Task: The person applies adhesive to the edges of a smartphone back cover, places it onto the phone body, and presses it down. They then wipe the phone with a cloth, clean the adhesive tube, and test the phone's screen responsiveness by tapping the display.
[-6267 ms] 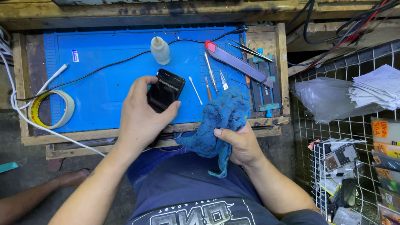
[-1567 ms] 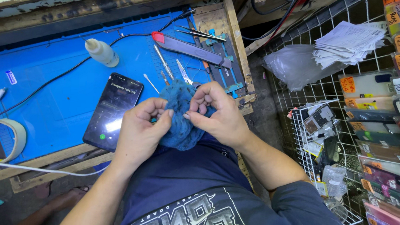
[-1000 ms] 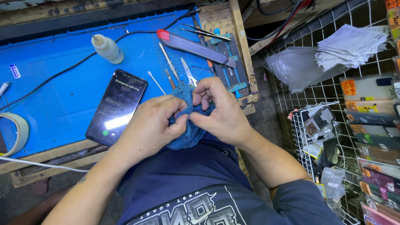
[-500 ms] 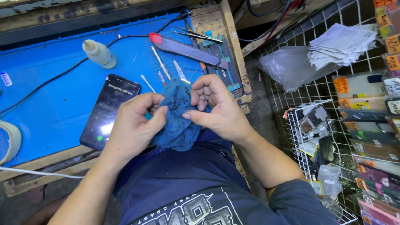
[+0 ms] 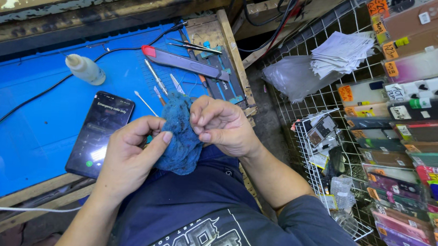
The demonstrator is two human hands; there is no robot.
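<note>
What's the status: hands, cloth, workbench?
Left hand and right hand both grip blue cloth. Phone lies lit on blue mat. Nothing blocking.

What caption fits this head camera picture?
Both hands, left and right, hold a blue cloth beside a phone.

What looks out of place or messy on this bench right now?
Little stands out. The small squeeze bottle lies on its side on the blue mat, no spill visible. The phone lies askew, screen lit. Both hands, left hand and right hand, hold a worn blue rag.
</note>
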